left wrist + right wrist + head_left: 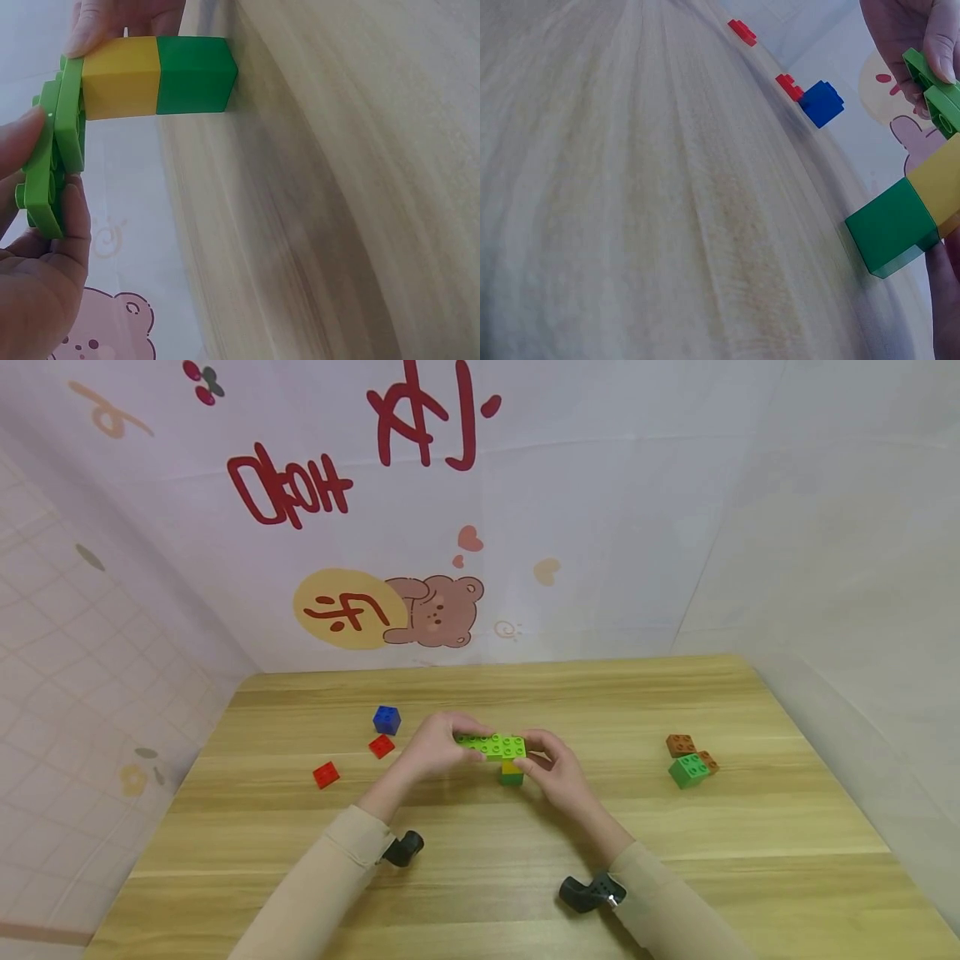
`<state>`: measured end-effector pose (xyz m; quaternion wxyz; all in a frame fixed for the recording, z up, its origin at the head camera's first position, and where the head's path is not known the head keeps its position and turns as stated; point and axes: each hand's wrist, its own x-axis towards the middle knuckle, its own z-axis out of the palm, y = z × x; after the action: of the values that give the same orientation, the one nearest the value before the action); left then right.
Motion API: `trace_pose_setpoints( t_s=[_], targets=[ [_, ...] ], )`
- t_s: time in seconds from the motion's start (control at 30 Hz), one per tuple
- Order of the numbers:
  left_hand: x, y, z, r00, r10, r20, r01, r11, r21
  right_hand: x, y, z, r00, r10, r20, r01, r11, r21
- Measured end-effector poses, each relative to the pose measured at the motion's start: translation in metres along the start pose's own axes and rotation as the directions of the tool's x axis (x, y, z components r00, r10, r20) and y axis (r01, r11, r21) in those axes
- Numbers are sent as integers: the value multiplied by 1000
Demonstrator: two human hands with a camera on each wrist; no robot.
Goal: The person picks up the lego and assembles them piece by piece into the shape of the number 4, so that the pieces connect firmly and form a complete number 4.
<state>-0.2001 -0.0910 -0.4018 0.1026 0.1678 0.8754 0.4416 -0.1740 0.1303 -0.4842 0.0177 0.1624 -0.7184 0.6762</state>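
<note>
- Wood-grain table [465,893], pale printed backdrop [600,527] behind it with red lettering and a cartoon bear [442,610].
- Work in hand sits mid-table: two light green plates [491,747] on top, yellow brick [512,767] under, dark green brick [512,780] at the bottom.
- Plates are stepped, per left wrist view: lower one against the yellow brick, upper one offset toward the person's left and overhanging the column.
- Left hand [438,743]: narrow pinch on the overhanging left end of the plates, thumb on one side, fingers on the other. Plates run rightward out of the grip; bricks sit clear of this hand.
- Right hand [557,772]: fingers curled at the right end of the plates, thumb by the corner where plates meet yellow. Exact split of contact between plate and yellow brick: can't tell.
- Column is roughly upright, between the two hands. Base on the table or just above it: can't tell.
- Left of the hands: blue brick [387,721], one red plate [382,746] just beside it, second red plate [326,774] nearer the person.
- Right, well apart: two brown bricks [680,744] with a green brick [687,772] in front, partly covering one.
</note>
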Motion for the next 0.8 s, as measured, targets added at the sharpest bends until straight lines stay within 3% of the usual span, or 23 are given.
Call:
trace_pose_setpoints(
  t_s=[0.23,0.53,0.63,0.8],
  targets=[
    [-2,1,-1,1000,21,9,-21,1000,6,0,0,1,1000,19,-8,-19,1000,-9],
    [-4,-7,-2,991,132,30,-133,989,58,-1,1,2,1000,20,-20,-20,1000,-1],
    [-5,-11,-1,991,131,20,-132,989,66,-1,1,2,999,24,-24,-24,1000,0],
    [-10,-17,2,997,75,-17,-76,996,-50,0,3,2,999,31,-26,-31,999,-7]
  ],
)
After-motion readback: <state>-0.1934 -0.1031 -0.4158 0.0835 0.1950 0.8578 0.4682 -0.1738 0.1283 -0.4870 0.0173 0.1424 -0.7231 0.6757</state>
